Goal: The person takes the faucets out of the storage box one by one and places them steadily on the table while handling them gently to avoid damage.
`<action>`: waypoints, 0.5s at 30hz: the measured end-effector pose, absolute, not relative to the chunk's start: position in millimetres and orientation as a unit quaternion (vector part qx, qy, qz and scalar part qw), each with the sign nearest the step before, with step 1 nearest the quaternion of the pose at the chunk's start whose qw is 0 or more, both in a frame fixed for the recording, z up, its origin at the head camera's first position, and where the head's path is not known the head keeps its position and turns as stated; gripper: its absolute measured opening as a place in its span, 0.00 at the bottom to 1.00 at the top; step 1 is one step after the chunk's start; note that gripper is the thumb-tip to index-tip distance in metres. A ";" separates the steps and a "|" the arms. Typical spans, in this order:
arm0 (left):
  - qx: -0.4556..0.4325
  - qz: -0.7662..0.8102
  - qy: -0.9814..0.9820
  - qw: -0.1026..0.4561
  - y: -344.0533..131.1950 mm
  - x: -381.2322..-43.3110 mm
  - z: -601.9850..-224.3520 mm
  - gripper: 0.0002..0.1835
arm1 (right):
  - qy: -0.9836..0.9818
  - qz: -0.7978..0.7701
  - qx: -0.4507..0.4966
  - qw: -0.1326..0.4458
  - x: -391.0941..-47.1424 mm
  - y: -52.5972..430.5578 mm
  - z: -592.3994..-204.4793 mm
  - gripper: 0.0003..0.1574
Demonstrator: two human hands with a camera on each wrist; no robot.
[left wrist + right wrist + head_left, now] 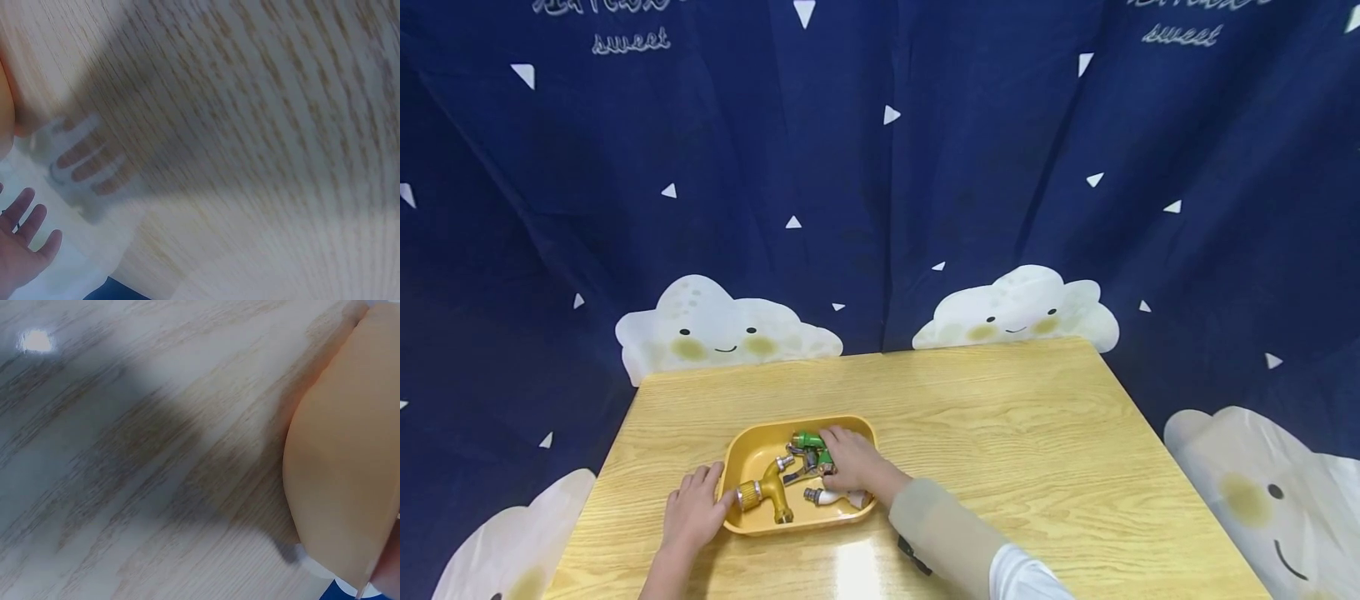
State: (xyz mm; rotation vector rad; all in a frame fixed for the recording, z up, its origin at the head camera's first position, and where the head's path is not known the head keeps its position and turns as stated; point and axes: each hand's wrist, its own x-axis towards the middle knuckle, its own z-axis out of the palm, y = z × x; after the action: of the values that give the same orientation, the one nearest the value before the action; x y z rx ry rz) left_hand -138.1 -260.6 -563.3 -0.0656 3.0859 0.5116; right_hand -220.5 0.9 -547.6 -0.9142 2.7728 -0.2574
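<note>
Fingers of the right hand [854, 463] reach down into a yellow tray [801, 527] and bend a little over some green pieces [808, 440]. The fingertips lie on the green, and the thumb is lower, apart from them. How tightly these fingers hold on, I cannot tell, because the hand covers part of the green pieces.

Fingers of the left hand [695, 508] are loose, with small gaps between them. They sit just outside the tray, by its left side. The left thumb points at the rim and looks very near the round end of a gold tap [773, 483]. I cannot tell if it touches the tap. In the left wrist view the fingers are nearly straight and spread, and they hold nothing.

The gold tap lies on its side in the tray, between the left thumb and the right fingers. Some grey metal bits [810, 459] are bunched just left of the right fingers, next to the green pieces. A white piece with a grey end [824, 497] lies below the right thumb, nearer to the person.

The tray sits on a wooden counter [1000, 467], under the right fingers. In the right wrist view, mostly the tray's outside wall shows. Far past both hands' fingers hangs a blue curtain [850, 167] with smiling clouds [722, 329].
</note>
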 end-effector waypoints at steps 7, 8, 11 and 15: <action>-0.024 0.163 0.986 0.011 -261.1 -138.2 -564.4 0.29 | 0.943 -0.089 -0.298 0.117 -215.9 -1.1 -547.7 0.51; -0.025 0.164 0.986 0.012 -261.1 -138.3 -564.4 0.29 | 0.944 -0.088 -0.297 0.116 -215.6 -1.3 -547.5 0.51; -0.025 0.162 0.986 0.011 -261.1 -138.8 -564.7 0.29 | 0.944 -0.094 -0.292 0.119 -215.5 -1.8 -547.5 0.51; -0.024 0.161 0.987 0.004 -261.5 -139.1 -565.9 0.29 | 0.945 -0.102 -0.287 0.124 -215.7 -2.2 -547.8 0.50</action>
State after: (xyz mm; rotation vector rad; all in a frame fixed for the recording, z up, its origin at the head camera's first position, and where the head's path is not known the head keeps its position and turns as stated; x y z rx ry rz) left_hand -139.1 -261.5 -565.9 -0.0739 3.0916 0.5034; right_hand -215.7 -2.2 -547.8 -0.8360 2.7545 -0.2963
